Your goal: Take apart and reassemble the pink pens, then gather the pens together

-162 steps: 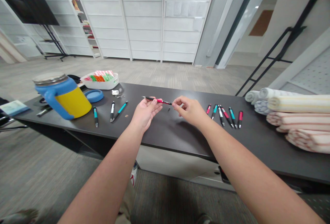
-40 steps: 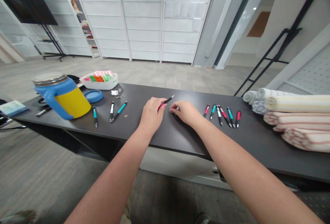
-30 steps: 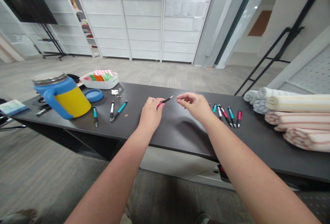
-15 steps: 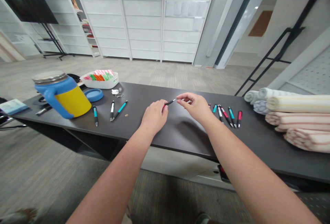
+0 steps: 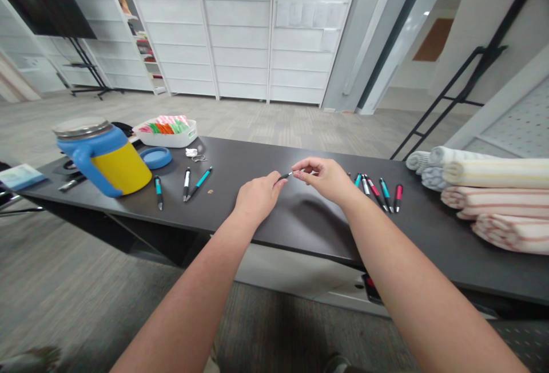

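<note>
Over the middle of the dark table, my left hand (image 5: 258,197) is closed around a pen with a black grip (image 5: 283,177), its narrow front end pointing right. The pen's body is hidden in my palm. My right hand (image 5: 319,175) meets that end with thumb and forefinger pinched together; any small part between them is too small to make out. Right of my hands lie several pens in teal, white and red (image 5: 374,187). To the left are a teal pen (image 5: 158,193), a white pen (image 5: 186,184) and another teal pen (image 5: 199,183).
A blue and yellow mug (image 5: 114,161) with a metal top stands at the left, near a blue lid (image 5: 156,158). Behind it is a white basket (image 5: 171,139) of colourful packets. Rolled striped cloths (image 5: 493,198) are stacked at the right. The table's front edge (image 5: 295,251) runs below my hands.
My right fingertips have come slightly left and now meet the pen's front end. My left hand has turned a little, and the pen lies flatter and lower.
</note>
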{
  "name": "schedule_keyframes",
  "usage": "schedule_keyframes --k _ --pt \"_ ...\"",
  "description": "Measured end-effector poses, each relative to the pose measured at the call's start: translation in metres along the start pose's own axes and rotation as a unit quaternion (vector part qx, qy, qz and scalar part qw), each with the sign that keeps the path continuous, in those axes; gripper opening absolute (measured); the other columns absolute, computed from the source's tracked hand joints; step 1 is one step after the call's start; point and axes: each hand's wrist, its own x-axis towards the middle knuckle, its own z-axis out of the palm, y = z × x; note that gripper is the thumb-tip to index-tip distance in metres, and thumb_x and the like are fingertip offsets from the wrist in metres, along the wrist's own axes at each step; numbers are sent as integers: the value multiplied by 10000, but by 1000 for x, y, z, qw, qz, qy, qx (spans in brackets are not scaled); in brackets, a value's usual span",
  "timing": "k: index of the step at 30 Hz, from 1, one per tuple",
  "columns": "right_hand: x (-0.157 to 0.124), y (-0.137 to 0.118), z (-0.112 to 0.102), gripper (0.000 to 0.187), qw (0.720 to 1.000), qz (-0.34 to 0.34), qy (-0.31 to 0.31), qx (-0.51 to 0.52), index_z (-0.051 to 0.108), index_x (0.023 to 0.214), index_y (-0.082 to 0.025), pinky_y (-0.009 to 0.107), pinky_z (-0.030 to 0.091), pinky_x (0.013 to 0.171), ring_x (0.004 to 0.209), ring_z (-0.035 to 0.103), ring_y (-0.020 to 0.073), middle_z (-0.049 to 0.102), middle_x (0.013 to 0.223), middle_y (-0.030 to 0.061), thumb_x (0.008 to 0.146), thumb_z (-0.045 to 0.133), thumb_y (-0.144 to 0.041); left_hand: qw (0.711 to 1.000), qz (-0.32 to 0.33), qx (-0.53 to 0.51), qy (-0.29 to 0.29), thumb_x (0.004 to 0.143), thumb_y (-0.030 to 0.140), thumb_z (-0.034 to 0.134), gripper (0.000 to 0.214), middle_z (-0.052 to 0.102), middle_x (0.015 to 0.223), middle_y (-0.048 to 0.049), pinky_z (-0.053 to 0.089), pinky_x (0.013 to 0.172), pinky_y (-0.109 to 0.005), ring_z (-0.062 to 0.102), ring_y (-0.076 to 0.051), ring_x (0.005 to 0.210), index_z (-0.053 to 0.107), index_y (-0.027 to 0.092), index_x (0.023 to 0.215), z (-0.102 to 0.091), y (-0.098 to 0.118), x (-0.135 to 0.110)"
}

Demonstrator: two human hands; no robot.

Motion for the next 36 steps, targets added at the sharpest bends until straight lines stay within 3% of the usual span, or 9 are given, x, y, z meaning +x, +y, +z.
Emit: schedule_keyframes --k 5,11,16,18,21,25,30,33,36 --pt "-2 -2 0 334 999 2 -35 5 811 1039 -211 305 493 652 669 618 156 737 791 24 848 777 -482 1000 14 -1 -25 1045 483 450 315 740 850 -104 478 808 -393 727 -319 805 689 278 1063 2 0 0" --pt "-4 -6 -1 337 998 12 -60 9 814 1005 -202 297 465 651 658 617 151 755 795 23 850 771 -498 994 48 80 -63 1074 473 353 383 765 942 -132 499 768 -407 742 -342 850 652 256 1178 -3 3 -1" --pt "-4 -5 -1 366 995 6 -86 -58 785 877 -204 296 424 622 613 582 142 744 770 24 966 619 -518 987 56 128 -82 1086 485 301 410 776 972 -104 507 737 -376 751 -313 863 635 269 1187 -7 7 -2" --pt "-4 -4 -2 385 993 -7 -94 -64 762 921 -204 295 420 625 619 579 142 742 794 26 999 561 -523 986 57 132 -85 1087 493 290 425 777 975 -104 507 734 -374 752 -311 864 635 269 1194 -7 8 -2" --pt "-4 -3 -3 328 993 -19 -110 -39 717 1074 -209 287 434 649 660 593 144 747 873 26 969 619 -505 987 53 127 -83 1086 495 289 431 777 969 -107 505 740 -377 751 -312 863 640 266 1189 -7 8 -2" --pt "-5 -3 -4 358 989 -25 -119 -79 698 904 -201 289 407 660 676 573 150 700 786 18 1017 526 -494 990 51 105 -82 1080 506 314 423 774 966 -112 505 776 -386 747 -310 871 651 267 1171 -6 6 -2" --pt "-5 -4 -3 298 988 -44 -128 -77 669 991 -205 280 375 644 662 533 142 655 771 -5 1000 561 -483 993 49 83 -75 1076 496 337 408 769 958 -116 500 785 -387 744 -313 873 662 263 1160 -4 4 -2" --pt "-5 -4 -3 347 985 -54 -141 -89 662 904 -204 282 373 659 668 528 143 622 740 -6 1039 478 -465 992 51 82 -76 1074 506 343 410 769 957 -111 499 788 -381 743 -303 866 666 267 1156 -4 4 -2" --pt "-6 -5 -3 342 984 -52 -142 -91 666 940 -205 281 371 668 674 523 142 619 747 -11 1038 485 -478 992 54 89 -75 1076 502 340 409 770 954 -109 497 768 -375 744 -301 858 663 264 1157 -4 5 -2"
